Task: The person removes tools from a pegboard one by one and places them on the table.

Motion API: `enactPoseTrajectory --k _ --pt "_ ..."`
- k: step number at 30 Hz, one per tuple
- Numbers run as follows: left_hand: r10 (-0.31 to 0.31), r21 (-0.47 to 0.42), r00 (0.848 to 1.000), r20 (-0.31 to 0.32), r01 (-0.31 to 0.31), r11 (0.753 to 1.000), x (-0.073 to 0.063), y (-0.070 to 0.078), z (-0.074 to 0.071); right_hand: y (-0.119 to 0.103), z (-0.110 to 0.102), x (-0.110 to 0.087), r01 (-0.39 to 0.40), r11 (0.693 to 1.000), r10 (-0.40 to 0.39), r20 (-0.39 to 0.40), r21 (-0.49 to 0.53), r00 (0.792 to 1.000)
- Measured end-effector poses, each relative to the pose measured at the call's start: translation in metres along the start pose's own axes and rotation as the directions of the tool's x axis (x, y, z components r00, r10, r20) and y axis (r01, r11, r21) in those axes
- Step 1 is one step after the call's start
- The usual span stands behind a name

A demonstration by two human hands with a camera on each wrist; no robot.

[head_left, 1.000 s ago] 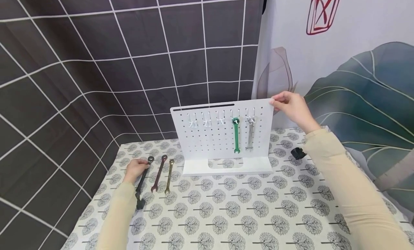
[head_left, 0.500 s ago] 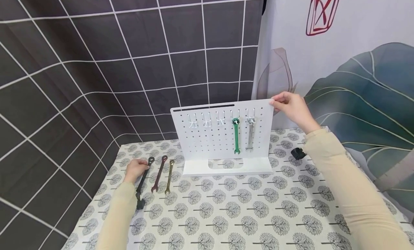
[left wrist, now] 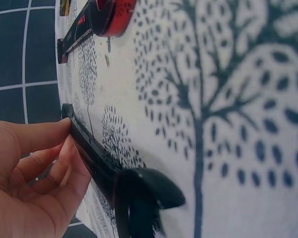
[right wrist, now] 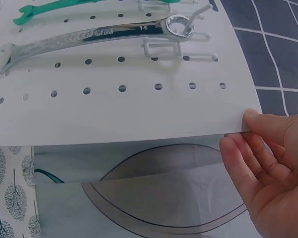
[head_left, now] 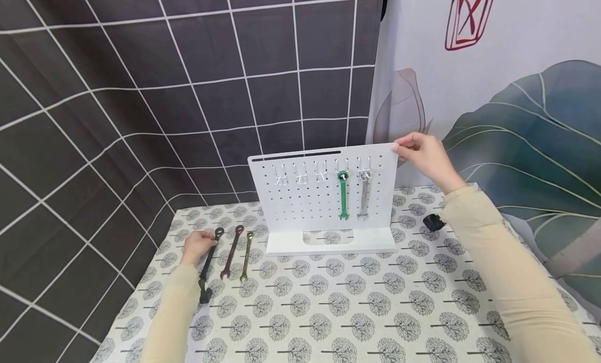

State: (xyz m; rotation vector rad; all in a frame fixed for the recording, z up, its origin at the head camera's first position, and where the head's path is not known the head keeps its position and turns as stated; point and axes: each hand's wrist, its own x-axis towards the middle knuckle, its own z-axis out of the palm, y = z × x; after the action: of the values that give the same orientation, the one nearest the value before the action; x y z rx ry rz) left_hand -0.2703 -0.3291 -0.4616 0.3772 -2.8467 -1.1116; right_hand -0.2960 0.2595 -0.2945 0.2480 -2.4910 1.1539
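Note:
My left hand (head_left: 197, 246) pinches a black combination wrench (head_left: 208, 261) near its ring end, at the left of the table. In the left wrist view, the thumb and fingertips close on both sides of its dark shaft (left wrist: 97, 161), and its open end points toward the camera. My right hand (head_left: 422, 153) pinches the top right corner of a white pegboard (head_left: 291, 206) between thumb and fingers. From the pegboard's hooks hang a green wrench (head_left: 343, 198) and a silver wrench (right wrist: 89, 39), the latter marked 14, ring ends up.
To the right of the black wrench lie a dark red wrench (head_left: 232, 253) and a gold-toned wrench (head_left: 246, 256). Three bare wire hooks (head_left: 301, 176) line the pegboard's upper left. A tree-print cloth (head_left: 328, 300) covers the table; a dark grid-patterned curtain (head_left: 211, 102) stands behind.

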Motion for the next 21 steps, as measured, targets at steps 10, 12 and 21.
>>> enactPoseTrajectory --k 10,12,21 --pt "-0.033 0.015 0.999 0.006 0.033 0.999 -0.0031 0.0057 0.0006 0.0017 0.0003 0.0009 0.004 1.0 -0.004 -0.004 0.0 1.0" --pt "-0.037 0.024 0.999 0.008 0.037 0.999 -0.0039 0.0065 0.001 0.0017 0.0002 0.0008 0.004 1.0 -0.004 -0.003 -0.001 1.0" --pt "-0.014 0.029 1.0 0.003 0.014 0.999 -0.0053 0.0063 0.0008 0.0011 0.001 0.0009 0.001 1.0 -0.001 0.0 0.016 1.0"
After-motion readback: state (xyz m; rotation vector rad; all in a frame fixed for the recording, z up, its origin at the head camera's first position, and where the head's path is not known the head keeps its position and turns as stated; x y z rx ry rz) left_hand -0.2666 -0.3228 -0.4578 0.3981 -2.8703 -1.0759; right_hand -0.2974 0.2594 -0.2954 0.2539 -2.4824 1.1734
